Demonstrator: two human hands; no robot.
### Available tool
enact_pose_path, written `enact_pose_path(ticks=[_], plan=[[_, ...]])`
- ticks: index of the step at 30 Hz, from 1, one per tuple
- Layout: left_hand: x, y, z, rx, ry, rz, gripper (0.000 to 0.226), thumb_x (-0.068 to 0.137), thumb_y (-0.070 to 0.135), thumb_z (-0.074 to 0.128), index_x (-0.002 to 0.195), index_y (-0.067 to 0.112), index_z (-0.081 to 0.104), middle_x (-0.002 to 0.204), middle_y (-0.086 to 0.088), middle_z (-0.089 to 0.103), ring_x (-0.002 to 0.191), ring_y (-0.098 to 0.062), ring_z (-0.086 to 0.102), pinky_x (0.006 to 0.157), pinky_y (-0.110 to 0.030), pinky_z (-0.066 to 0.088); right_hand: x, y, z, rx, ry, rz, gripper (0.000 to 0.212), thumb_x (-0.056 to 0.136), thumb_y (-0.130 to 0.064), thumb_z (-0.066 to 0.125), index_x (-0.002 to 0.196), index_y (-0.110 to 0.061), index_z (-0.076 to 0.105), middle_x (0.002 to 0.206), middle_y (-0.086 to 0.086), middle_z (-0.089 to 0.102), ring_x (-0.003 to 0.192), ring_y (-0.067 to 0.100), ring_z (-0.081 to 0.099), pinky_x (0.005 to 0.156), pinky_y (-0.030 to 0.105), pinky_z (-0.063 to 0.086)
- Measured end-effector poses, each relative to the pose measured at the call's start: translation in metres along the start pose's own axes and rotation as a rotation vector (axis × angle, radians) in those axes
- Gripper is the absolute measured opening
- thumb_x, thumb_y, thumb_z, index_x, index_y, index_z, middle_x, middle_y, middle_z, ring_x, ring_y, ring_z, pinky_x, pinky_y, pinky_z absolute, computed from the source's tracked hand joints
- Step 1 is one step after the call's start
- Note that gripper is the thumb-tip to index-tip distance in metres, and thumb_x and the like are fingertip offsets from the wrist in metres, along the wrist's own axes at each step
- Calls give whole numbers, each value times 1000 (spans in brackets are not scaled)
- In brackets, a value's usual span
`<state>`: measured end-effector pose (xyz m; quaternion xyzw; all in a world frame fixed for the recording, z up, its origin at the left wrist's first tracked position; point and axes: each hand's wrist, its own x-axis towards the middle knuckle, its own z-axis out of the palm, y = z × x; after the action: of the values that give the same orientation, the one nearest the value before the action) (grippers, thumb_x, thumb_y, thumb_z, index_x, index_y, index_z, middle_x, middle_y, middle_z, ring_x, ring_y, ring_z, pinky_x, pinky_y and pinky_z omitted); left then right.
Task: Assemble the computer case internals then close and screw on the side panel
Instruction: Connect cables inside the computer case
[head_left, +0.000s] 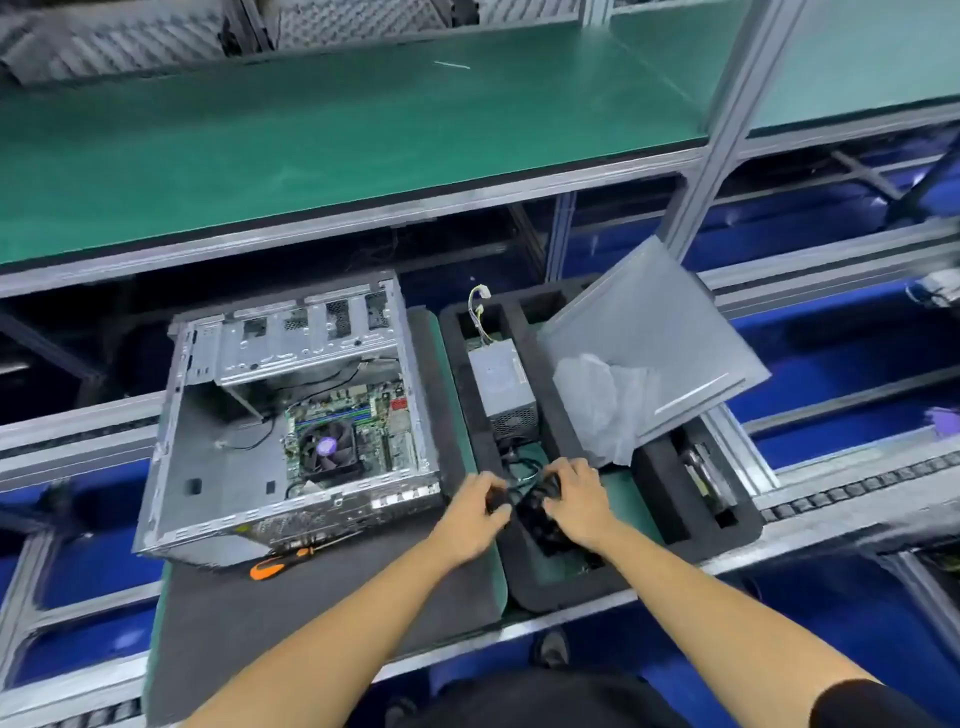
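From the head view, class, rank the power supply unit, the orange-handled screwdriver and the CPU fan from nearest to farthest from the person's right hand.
From the right hand:
1. Power supply unit, just beyond it in the black foam tray.
2. CPU fan, to its left inside the open case.
3. Orange-handled screwdriver, farthest left, in front of the case.

No legible text, brand, number or sign is found anywhere. A round purple sticker (327, 446) is seen on the fan hub inside the computer case (291, 415), but its print is too blurred to be read. A label area on the grey power supply (501, 382) is likewise unreadable. Markings on the motherboard (363, 421) are too small to be made out.
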<state>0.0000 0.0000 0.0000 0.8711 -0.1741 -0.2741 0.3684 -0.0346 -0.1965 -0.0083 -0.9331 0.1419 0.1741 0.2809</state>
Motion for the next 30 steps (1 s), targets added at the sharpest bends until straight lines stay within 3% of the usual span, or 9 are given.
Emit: enact_pose_path(ticks=[4,7,12,16,21,25,28,30], plan=[[50,48,-2,-89,185,-139,60,98,24,62,151,12,36,149,-12,32,142,-24,30,112,-20,18,19,15,-17,-127,-103,-48,63,93,-29,62,150,-18,39,153,7,34,138,31,34,108,40,38],[94,74,-14,-186,294,-284,74,98,26,63,159,16,22,158,-19,22,149,-32,20,120,-38,22,27,26,-18,-260,-159,-157,71,93,-32,63,155,-15,32,158,6,29,138,32,30,113,40,33],[142,102,-35,-306,311,-484,85,94,34,67,159,42,13,150,-19,25,127,-41,49,108,-46,45,33,35,-21,-333,-208,-258,68,92,-29,61,152,-12,34,160,10,21,138,35,27,118,36,25],[158,112,-38,-135,264,-564,107,79,54,80,157,50,7,157,-20,20,137,-42,41,108,-53,43,35,35,-19,-358,-234,-248,64,94,-27,57,151,-17,31,165,15,6,144,36,20,121,38,21],[163,113,-35,-60,374,-597,88,80,50,76,150,46,23,144,-16,38,122,-38,51,99,-47,49,41,35,-27,-302,-284,-225,59,93,-25,58,147,-16,34,162,18,9,148,35,14,122,42,22],[153,114,-42,-56,444,-600,81,79,57,72,146,49,27,134,-13,45,109,-34,57,88,-40,50,47,29,-29,-209,-291,-182,55,94,-32,60,142,-13,39,147,13,25,139,33,25,117,41,29],[140,124,-57,-72,493,-555,78,77,57,71,142,53,28,126,-9,47,98,-29,57,75,-36,43,50,17,-35,20,-184,-91,47,97,-34,56,138,-13,43,134,9,35,124,29,42,104,41,42],[129,134,-71,-84,525,-523,76,74,58,69,139,55,29,121,-7,47,93,-28,57,73,-35,39,53,2,-43,201,1,-91,36,99,-29,54,131,-11,49,127,9,41,116,27,46,101,40,42]])
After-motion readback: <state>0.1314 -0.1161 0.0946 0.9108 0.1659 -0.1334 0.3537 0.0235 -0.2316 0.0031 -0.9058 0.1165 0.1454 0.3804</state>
